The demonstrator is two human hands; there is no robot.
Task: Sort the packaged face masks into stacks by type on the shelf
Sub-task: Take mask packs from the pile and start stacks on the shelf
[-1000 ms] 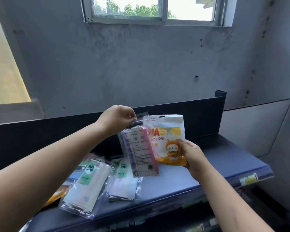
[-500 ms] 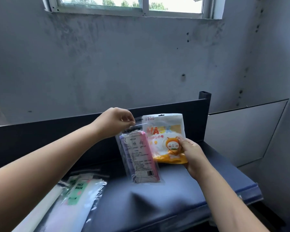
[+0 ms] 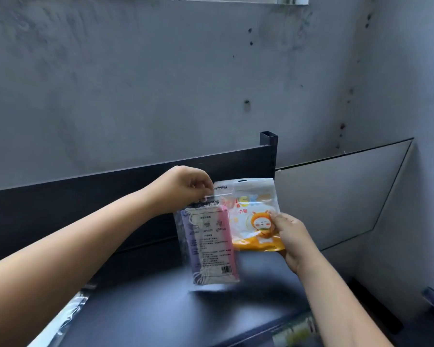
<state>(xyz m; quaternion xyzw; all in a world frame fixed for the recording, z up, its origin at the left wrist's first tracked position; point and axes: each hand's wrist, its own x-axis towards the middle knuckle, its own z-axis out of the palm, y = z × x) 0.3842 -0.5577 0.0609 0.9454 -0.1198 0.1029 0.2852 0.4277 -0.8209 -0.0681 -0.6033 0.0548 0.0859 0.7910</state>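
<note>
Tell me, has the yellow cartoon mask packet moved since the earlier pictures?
Yes, slightly. The yellow cartoon mask packet, in the right hand, now sits closer to the dark upright shelf post, its top right corner reaching under it.

pink-purple mask pack (image 3: pixel 209 242): clear, upright, above shelf (image 3: pixel 161 309) | orange cartoon mask pack (image 3: pixel 254 216): upright, just behind-right

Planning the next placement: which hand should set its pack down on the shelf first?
Probably left. The left hand pinches the clear pink-and-purple pack by its top, its bottom edge near the shelf. The right hand holds the orange cartoon pack higher.
</note>
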